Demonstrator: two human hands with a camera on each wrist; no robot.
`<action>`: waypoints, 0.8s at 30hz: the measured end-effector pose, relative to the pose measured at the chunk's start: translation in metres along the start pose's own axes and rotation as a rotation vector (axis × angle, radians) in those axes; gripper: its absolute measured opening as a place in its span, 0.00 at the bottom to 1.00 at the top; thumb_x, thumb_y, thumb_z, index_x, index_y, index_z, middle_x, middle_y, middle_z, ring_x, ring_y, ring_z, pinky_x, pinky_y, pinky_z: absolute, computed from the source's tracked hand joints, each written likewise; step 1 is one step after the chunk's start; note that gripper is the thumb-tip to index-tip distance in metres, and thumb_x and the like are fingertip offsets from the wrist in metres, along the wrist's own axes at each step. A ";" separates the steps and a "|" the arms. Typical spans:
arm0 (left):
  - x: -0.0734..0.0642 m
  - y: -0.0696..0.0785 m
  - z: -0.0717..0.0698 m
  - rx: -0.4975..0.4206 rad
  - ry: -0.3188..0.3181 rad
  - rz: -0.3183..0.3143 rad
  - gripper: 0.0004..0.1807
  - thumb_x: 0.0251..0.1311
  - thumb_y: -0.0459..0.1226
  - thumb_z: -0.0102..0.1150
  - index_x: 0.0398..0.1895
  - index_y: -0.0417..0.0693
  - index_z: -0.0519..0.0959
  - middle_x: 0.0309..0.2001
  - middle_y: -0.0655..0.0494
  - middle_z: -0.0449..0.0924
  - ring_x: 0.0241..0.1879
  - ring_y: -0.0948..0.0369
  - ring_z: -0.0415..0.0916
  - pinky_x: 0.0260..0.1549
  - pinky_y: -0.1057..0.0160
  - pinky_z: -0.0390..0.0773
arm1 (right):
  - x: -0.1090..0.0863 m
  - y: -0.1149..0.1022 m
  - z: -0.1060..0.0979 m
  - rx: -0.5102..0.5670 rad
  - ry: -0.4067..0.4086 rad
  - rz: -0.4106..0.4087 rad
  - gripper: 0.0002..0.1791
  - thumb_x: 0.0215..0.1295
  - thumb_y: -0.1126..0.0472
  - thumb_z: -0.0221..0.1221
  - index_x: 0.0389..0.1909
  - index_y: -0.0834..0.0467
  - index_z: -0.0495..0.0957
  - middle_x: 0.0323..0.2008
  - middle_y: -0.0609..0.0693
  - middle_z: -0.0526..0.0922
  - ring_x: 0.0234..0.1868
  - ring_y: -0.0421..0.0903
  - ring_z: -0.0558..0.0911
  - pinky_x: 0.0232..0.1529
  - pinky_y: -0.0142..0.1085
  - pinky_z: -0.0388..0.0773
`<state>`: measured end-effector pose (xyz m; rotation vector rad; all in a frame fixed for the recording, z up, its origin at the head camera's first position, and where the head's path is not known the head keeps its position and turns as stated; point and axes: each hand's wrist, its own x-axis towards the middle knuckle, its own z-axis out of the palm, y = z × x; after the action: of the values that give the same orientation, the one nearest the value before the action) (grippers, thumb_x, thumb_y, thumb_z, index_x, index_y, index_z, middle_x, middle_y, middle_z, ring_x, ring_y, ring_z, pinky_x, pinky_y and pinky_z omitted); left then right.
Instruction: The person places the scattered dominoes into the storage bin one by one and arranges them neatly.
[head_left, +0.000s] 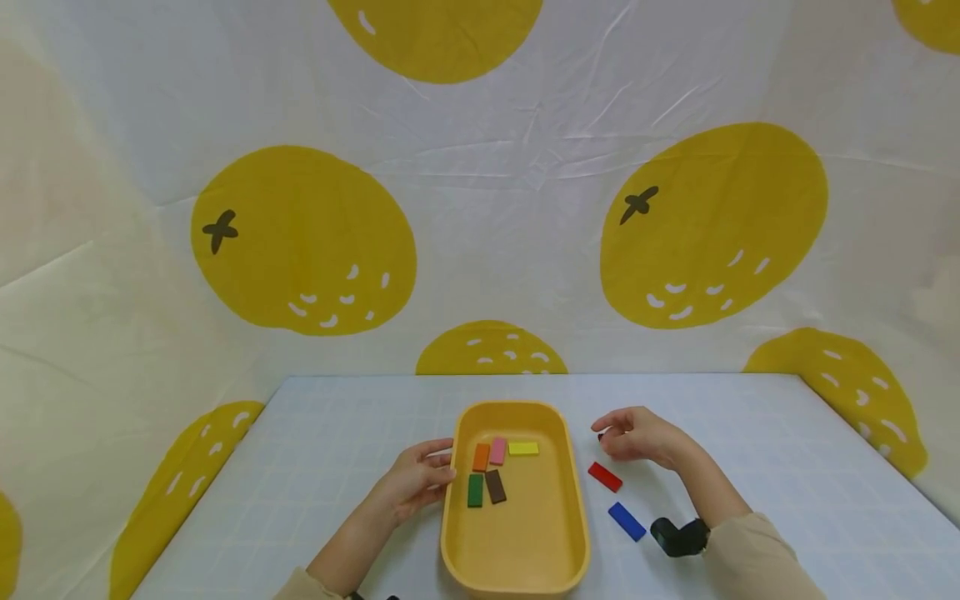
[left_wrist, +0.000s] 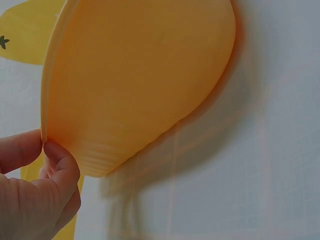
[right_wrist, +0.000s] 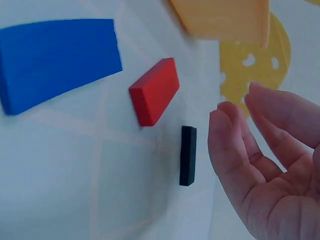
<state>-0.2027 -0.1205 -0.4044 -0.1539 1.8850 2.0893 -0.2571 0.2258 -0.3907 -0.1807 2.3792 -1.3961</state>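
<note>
My left hand (head_left: 412, 483) pinches the left rim of a yellow tray (head_left: 536, 533) between thumb and fingers, as the left wrist view also shows. Inside the tray lie orange (head_left: 481, 457), pink (head_left: 498, 451), yellow (head_left: 523, 448), green (head_left: 476, 490) and brown (head_left: 496, 487) blocks. To the tray's right hovers my right hand (head_left: 637, 435), fingers loosely bent and holding nothing. It is nearest to a black block (right_wrist: 188, 156), which it mostly hides in the head view. A red block (head_left: 605, 477) and a blue block (head_left: 627, 522) lie closer to me on the table.
The table (head_left: 360, 417) has a pale cloth with a faint grid. Behind it hangs a white curtain (head_left: 510, 233) printed with big yellow fruit, which also closes off both sides. A black wrist device (head_left: 678, 537) sits at my right cuff, beside the blue block.
</note>
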 end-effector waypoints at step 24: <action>0.001 -0.002 -0.001 -0.004 -0.014 0.015 0.29 0.57 0.22 0.52 0.63 0.30 0.60 0.48 0.41 0.71 0.37 0.58 0.73 0.37 0.61 0.78 | 0.003 0.021 0.009 -0.262 -0.128 -0.003 0.30 0.38 0.78 0.67 0.46 0.54 0.78 0.26 0.54 0.71 0.28 0.48 0.71 0.31 0.34 0.77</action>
<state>-0.2029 -0.1216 -0.4065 -0.1264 1.8798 2.0988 -0.2551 0.2284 -0.4138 -0.3325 2.4454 -1.0355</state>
